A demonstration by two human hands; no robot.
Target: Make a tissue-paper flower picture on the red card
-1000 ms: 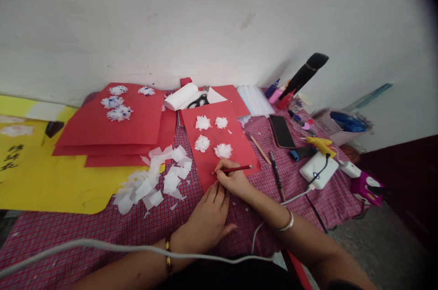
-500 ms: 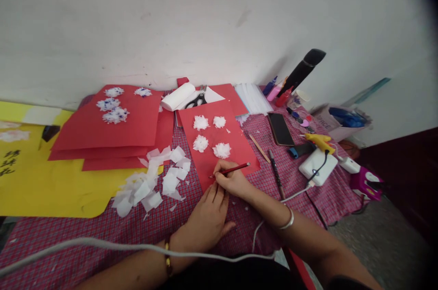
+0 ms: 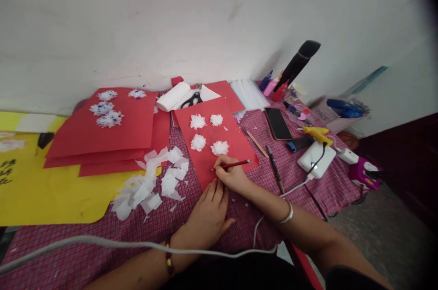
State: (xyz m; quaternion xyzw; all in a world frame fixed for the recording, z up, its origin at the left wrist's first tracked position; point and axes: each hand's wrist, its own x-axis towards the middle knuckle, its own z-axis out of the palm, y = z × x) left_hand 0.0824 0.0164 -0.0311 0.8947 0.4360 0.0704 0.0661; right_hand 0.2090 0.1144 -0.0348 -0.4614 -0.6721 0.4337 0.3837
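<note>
My right hand [image 3: 231, 176] is closed round a red pencil [image 3: 236, 165], whose tip rests on a red paper sheet [image 3: 236, 141] lying on the checked cloth. Several white tissue flowers [image 3: 219, 147] sit on that sheet just above the pencil. My left hand [image 3: 207, 217] lies flat with fingers stretched out, pressing the sheet's near edge and the cloth beside it. A pile of cut white tissue squares [image 3: 150, 182] lies to the left of the sheet.
A stack of red sheets [image 3: 112, 139] with blue-flecked flowers lies left, over yellow paper [image 3: 51, 189]. Scissors [image 3: 190, 99] and a tissue roll [image 3: 173, 96] sit by the wall. A phone [image 3: 278, 123], marker [image 3: 274, 169], glue gun [image 3: 316, 133], white power bank [image 3: 316, 160] and cables lie right.
The view has drifted slightly, shifting everything up and left. My right hand with the pencil has shifted a little on the red sheet; my left hand stays flat.
</note>
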